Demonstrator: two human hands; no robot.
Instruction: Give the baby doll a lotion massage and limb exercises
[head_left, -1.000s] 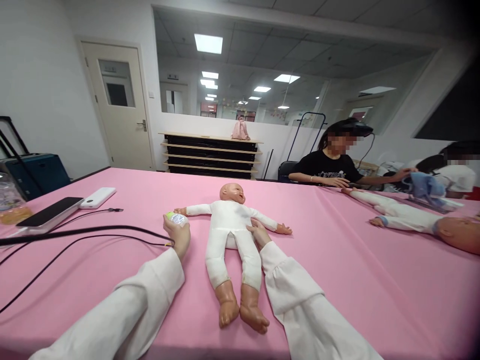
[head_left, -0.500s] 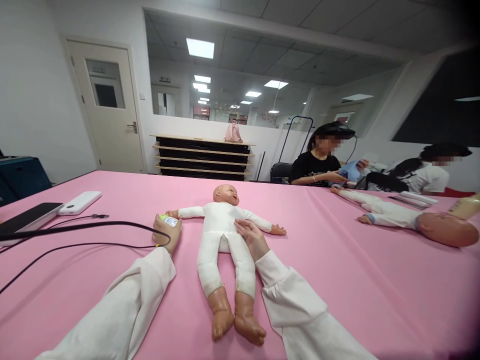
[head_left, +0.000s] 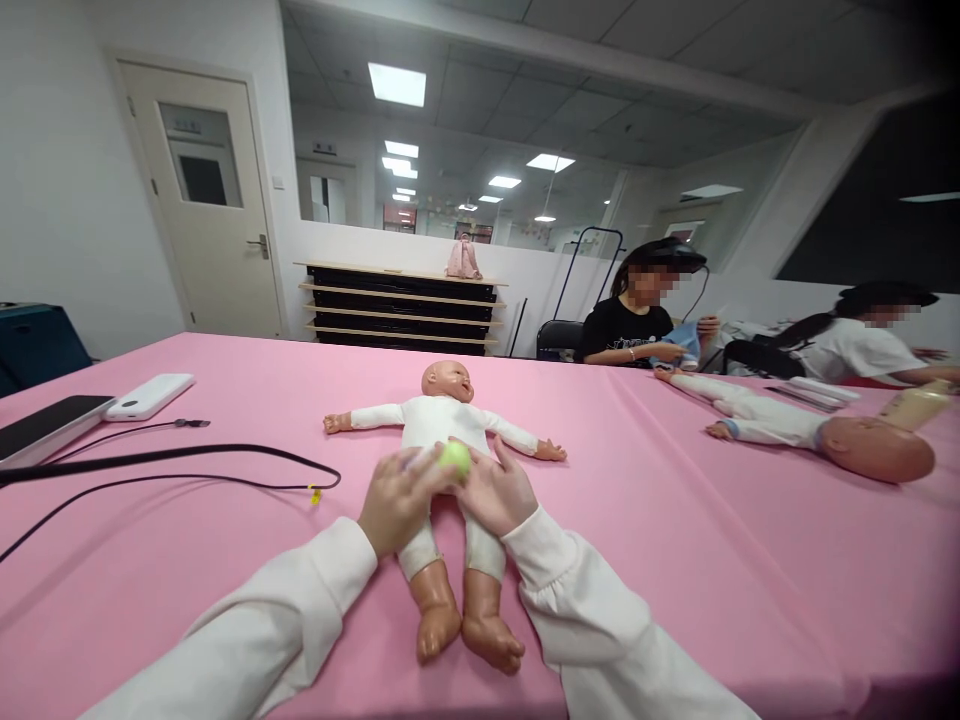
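A baby doll (head_left: 441, 425) in a white suit lies on its back on the pink table cover (head_left: 675, 560), with bare vinyl head, hands and feet. My left hand (head_left: 397, 500) is shut around a small bottle with a green cap (head_left: 454, 460), holding it over the doll's belly. The bottle's body is mostly hidden by my fingers. My right hand (head_left: 499, 490) lies flat on the doll's hips and upper thigh, fingers apart, next to the bottle. Both my white sleeves reach in from the bottom edge.
A phone (head_left: 52, 425) and a white power bank (head_left: 150, 396) lie at the left, with black cables (head_left: 172, 450) trailing across the cover. At the right lie a second doll (head_left: 874, 448) and a beige bottle (head_left: 915, 405). Two co-workers sit beyond, one handling blue cloth (head_left: 679, 350).
My left hand has carried the bottle from beside the doll's outstretched hand to above its belly. My right hand has slid down toward the doll's thigh.
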